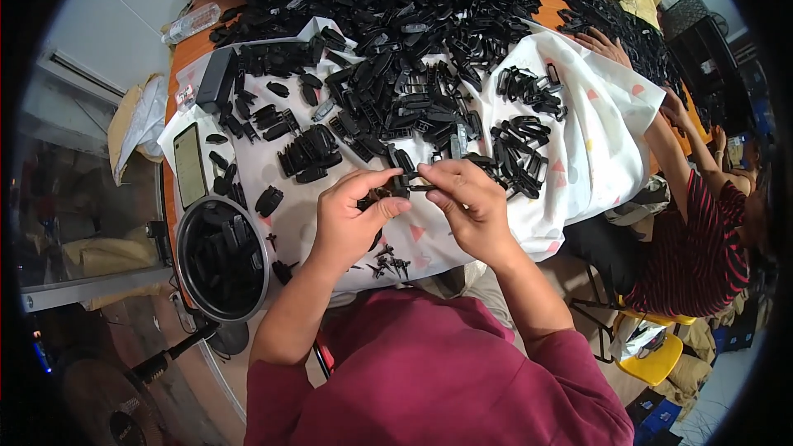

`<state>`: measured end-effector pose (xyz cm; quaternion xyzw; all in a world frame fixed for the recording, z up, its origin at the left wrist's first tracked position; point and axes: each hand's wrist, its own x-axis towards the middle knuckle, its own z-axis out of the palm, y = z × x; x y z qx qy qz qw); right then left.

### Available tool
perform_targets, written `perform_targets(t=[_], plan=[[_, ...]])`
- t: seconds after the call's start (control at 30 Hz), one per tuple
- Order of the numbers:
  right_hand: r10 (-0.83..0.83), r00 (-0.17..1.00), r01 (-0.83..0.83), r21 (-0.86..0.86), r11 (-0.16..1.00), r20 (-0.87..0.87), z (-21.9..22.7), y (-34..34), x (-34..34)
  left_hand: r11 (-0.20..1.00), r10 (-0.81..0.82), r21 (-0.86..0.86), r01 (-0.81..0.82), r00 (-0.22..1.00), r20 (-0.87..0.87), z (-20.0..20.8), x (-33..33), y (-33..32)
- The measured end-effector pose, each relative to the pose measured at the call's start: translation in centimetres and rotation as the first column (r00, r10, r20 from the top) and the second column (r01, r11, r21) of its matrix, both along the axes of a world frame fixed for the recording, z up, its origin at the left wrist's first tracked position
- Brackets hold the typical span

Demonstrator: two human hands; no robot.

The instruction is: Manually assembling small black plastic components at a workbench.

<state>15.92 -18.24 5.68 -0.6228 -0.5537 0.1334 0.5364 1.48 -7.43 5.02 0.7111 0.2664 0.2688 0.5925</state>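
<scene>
Over the near middle of the cloth, my left hand is closed, thumb and fingers pinching a small black plastic part. My right hand meets it from the other side, its fingertips pinched on a thin black piece at the same spot. Whether these are one part or two fitted together I cannot tell, as the fingers cover much of them. Just beyond my fingertips lies a heap of black plastic parts, some of them open frames. Below my left hand, several small dark pin-like pieces lie near the table edge.
A round bowl of black parts stands at the left, below a phone and a dark box. A clear bottle lies at the far left. On the right, a person in a striped shirt reaches into another black heap.
</scene>
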Motion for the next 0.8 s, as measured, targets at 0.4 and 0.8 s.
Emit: perform_targets(t=[0.4, 0.8], plan=[[-0.119, 0.94, 0.086, 0.116, 0.99, 0.319, -0.8, -1.1, -1.8, 0.787, 0.015, -0.611, 0.092, 0.986, 0.167, -1.4, -0.1, -2.1], [-0.016, 0.865, -0.165, -0.314, 0.935, -0.501, -1.0, -2.6, -4.7, 0.805, -0.021, -0.576, 0.143, 0.977, 0.213, -1.6, -4.5, -2.7]])
